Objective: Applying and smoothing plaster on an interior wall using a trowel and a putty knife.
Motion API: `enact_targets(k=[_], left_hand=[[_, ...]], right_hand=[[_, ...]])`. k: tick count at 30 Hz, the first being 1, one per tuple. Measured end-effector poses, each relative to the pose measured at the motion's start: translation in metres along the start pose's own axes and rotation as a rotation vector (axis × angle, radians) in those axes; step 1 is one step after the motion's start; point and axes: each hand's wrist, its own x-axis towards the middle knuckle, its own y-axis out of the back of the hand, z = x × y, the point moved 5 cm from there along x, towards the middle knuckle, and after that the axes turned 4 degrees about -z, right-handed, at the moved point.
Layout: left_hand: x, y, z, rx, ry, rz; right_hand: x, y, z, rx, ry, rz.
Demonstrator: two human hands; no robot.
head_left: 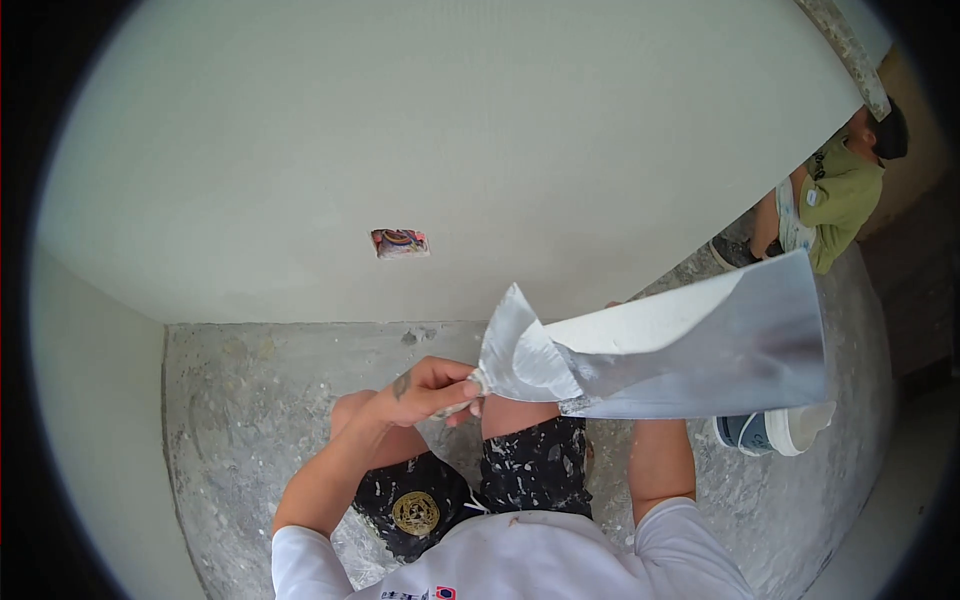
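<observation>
My left hand (pixel 430 390) is closed round the handle of a putty knife (pixel 530 355), whose flared metal blade carries a smear of pale putty. The knife's blade overlaps the left end of a wide metal skimming blade (pixel 720 350). White putty (pixel 640 315) lies along that blade's far side. My right forearm (pixel 662 460) runs up beneath the skimming blade, which hides nearly all of my right hand; only a bit of it (pixel 613 304) shows past the far edge. The skimming blade is held up over the floor by that hand.
A pale wall (pixel 480 150) rises in front, with an open socket box (pixel 400 243) full of wires. Beside my right arm stands a putty-smeared bucket (pixel 765 430) on the spattered concrete floor (pixel 250 440). Past the wall's right edge, a person in green (pixel 845 195) is low down.
</observation>
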Motion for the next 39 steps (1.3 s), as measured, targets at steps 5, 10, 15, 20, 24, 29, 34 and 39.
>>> enact_targets(k=[5, 10, 15, 20, 24, 29, 34, 39], left_hand=[[0.026, -0.027, 0.001, -0.202, -0.126, -0.098], [-0.04, 0.008, -0.009, -0.271, -0.285, 0.169], [-0.1, 0.037, -0.024, -0.293, -0.442, 0.491], [-0.102, 0.037, -0.041, -0.368, -0.531, 0.601], [-0.097, 0.035, -0.059, -0.452, -0.53, 0.616], [-0.105, 0.033, -0.077, -0.48, -0.472, 0.695], [-0.098, 0.043, -0.082, -0.571, -0.509, 0.626], [-0.098, 0.051, -0.09, -0.547, -0.495, 0.626]], right_hand=[[-0.024, 0.046, 0.039, -0.52, -0.425, -0.149], [-0.074, 0.09, 0.057, 0.173, -0.351, -0.031], [-0.069, 0.122, 0.134, -0.623, -0.536, -0.101], [-0.012, 0.106, 0.277, -1.09, -0.643, -0.279], [0.022, 0.07, 0.341, -1.202, -0.519, -0.355], [0.066, 0.019, 0.268, -1.106, -0.44, -0.263], [0.09, -0.014, 0.112, -0.64, -0.167, -0.207], [0.076, 0.044, -0.043, -0.286, -0.012, -0.115]])
